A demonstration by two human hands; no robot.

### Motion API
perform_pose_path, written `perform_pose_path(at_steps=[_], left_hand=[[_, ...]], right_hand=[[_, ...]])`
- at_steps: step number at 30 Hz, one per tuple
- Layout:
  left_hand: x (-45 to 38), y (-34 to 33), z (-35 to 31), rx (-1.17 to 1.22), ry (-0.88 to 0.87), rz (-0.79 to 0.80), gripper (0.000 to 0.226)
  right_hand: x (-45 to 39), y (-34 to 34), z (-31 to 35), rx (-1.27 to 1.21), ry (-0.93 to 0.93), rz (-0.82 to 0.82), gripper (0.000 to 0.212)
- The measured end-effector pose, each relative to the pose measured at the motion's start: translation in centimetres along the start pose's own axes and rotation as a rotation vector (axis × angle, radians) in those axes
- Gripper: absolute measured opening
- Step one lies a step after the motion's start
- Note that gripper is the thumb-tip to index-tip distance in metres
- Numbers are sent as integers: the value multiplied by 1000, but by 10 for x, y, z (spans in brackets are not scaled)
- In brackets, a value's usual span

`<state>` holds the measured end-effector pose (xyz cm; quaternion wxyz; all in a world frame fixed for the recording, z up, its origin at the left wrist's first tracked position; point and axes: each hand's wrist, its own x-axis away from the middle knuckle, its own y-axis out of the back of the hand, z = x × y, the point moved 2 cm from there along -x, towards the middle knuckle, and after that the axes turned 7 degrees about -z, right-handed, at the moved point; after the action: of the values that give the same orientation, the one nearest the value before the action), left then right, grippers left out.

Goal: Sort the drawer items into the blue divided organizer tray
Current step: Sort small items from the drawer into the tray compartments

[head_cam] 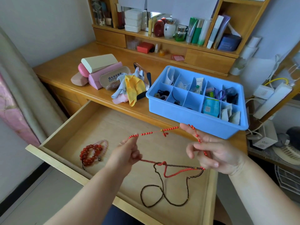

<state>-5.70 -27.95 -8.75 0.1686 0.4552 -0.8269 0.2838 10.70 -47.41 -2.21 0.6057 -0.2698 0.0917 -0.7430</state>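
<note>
Head view over an open light-wood drawer (pixel 53 157) below a wooden desk. The left hand (pixel 128 153) pinches one end of a string of small red-orange beads (pixel 152 132) between thumb and fingers; the right hand (pixel 211 151) holds the other end, the beads running over its raised fingers, so that the strand spans taut between the two hands above the drawer. Below the hands a red cord (pixel 172 174) and a dark braided cord (pixel 162 195) hang in tangled loops toward the drawer floor; whether these belong to the same necklace cannot be told. A dark-red large-bead bracelet (pixel 89 154) and a pale pink bead bracelet (pixel 104 143) lie touching in the drawer's left part. The blue plastic divided organizer tray (pixel 191 117) stands on the desk just behind the right hand, most compartments already occupied; the near-middle compartment appears the least filled. The step in hand is judged to be untangling and gathering the strand. Done well, both grips would hold while the loops are coiled compactly, so no cord snags a divider when lowered into one compartment.
</note>
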Motion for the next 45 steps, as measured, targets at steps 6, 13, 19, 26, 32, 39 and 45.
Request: perform_pose_path(at_steps=[6, 13, 19, 26, 32, 39, 45], left_hand=[[-34, 65, -27, -93, -46, -299, 16], [-33, 90, -70, -919, -307, -310, 39], [-26, 75, -96, -875, -511, -251, 36], [-23, 68, -101, -808, -412, -90, 9], [-12, 46, -81, -1093, -418, 26, 11], [35, -30, -69, -1012, -738, 263, 24], [38, -79, -67, -1086, -824, 285, 11]], right_hand=[[9, 12, -5, 106, -131, -57, 47], [8, 16, -13, 828, -222, -402, 50], [-9, 18, -31, 698, 203, -937, 18], [-25, 12, -49, 104, 76, -817, 25], [-24, 2, -41, 206, 84, -786, 19], [-30, -26, -16, -37, 303, -529, 19], [-38, -48, -14, 123, 219, -431, 26]])
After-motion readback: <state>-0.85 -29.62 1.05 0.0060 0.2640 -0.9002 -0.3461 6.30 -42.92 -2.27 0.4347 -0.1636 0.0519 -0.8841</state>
